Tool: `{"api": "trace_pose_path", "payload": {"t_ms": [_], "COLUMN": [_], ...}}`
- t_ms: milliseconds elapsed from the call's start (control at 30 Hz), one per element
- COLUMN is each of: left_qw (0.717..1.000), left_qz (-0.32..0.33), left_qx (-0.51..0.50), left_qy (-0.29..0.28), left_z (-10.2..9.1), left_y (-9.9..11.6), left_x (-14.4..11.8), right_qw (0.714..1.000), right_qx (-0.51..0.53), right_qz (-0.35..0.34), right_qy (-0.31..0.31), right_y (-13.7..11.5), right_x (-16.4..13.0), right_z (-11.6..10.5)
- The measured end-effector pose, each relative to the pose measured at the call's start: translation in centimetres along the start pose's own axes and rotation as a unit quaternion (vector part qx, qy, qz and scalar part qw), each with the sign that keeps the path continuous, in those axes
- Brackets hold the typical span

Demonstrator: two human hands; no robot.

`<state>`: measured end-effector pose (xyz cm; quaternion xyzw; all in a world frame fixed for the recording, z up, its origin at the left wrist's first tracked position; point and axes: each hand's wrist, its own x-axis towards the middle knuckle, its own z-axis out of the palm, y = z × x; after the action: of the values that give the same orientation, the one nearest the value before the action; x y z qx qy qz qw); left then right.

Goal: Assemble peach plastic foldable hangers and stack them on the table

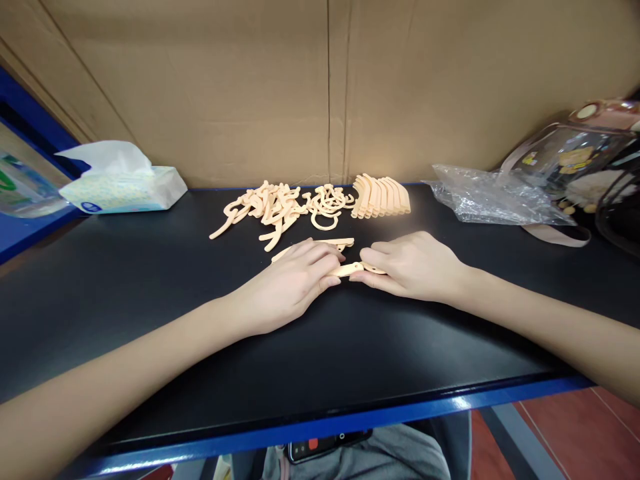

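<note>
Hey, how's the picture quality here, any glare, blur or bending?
Head view: a pale sheen lies on the smooth black tabletop, with sharper glints on the crinkled clear plastic bag and the shiny blue table edge; head view: the bare left hand and bare right hand have readable outlines but smoothed detail; head view: wide-angle stretching shows towards the sides.

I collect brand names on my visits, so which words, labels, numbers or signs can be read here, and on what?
None can be read.
Tissue box: blue oval logo, too small to read.
Left container: green marking, too blurred.
Phone: red shape and pale marks, too small.
Right container: yellowish decorations, no legible words.
Peach pieces: no lettering visible.
</note>
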<state>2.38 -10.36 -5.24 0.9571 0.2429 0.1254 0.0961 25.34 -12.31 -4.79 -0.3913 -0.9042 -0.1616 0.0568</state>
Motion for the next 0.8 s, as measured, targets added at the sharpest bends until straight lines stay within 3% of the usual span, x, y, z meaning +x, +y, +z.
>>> {"api": "trace_pose_path", "payload": {"t_ms": [400,800], "left_qw": [1.0,0.999], "left_qz": [0.009,0.008], "left_qx": [-0.023,-0.034], "left_qy": [-0.017,-0.023], "left_z": [-0.39,-0.5], "left_y": [0.05,0.12], "left_x": [-0.02,0.03], "right_qw": [1.0,0.999], "right_qx": [0.019,-0.001], "right_qz": [0.011,-0.008], "right_qy": [-0.002,0.053], "right_y": [-0.04,-0.05], "right_x": [0.01,-0.18], "right_z": [-0.08,0.11]}}
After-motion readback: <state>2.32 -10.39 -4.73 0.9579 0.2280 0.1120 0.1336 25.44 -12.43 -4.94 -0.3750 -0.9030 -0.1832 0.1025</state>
